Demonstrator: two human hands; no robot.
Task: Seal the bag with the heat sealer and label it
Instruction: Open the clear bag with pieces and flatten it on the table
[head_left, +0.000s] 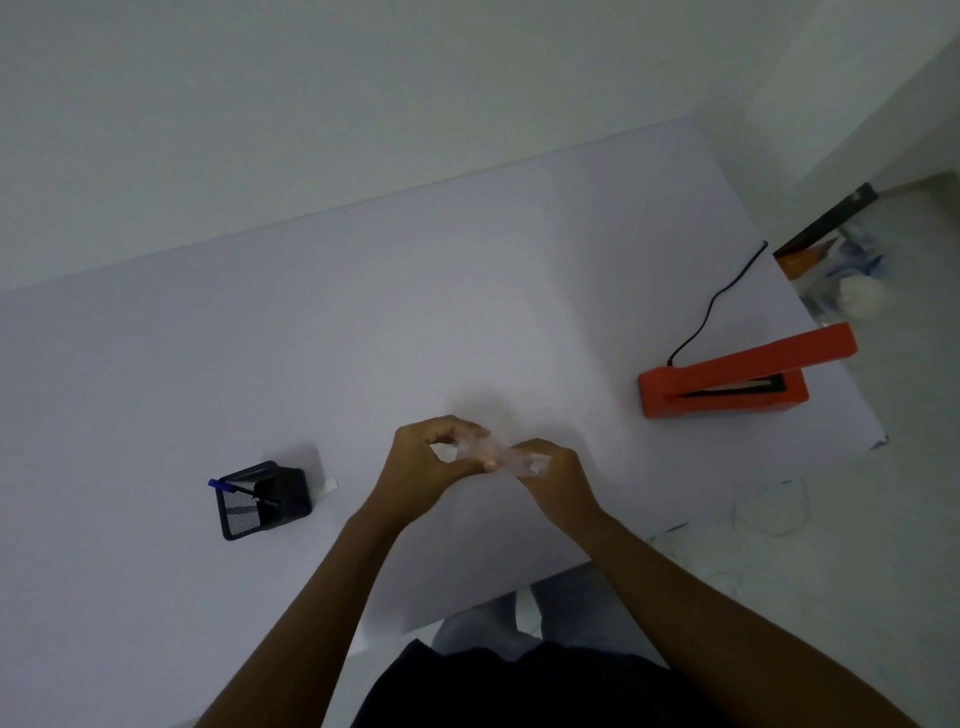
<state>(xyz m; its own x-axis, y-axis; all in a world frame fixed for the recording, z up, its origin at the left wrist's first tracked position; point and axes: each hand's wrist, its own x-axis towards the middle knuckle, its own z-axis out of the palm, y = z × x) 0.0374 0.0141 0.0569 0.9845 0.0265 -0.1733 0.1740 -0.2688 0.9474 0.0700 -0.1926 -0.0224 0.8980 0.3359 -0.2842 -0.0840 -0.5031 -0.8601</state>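
A small clear plastic bag (511, 457) is stretched between both my hands just above the white table (363, 322). My left hand (431, 467) pinches its left end, and my right hand (556, 473) grips its right end, where a crumpled corner sticks out. The orange heat sealer (727, 384) stands to the right, near the table's right edge, with its lid arm raised and its black cord (717, 301) running toward the back. A small white label (328, 486) lies beside the pen holder at the left.
A black mesh pen holder (262, 499) with a blue pen (228, 486) stands at the left front. Beyond the table's right edge, clutter (841, 270) and loose white cables (769, 509) lie on the floor. A wall runs along the table's back.
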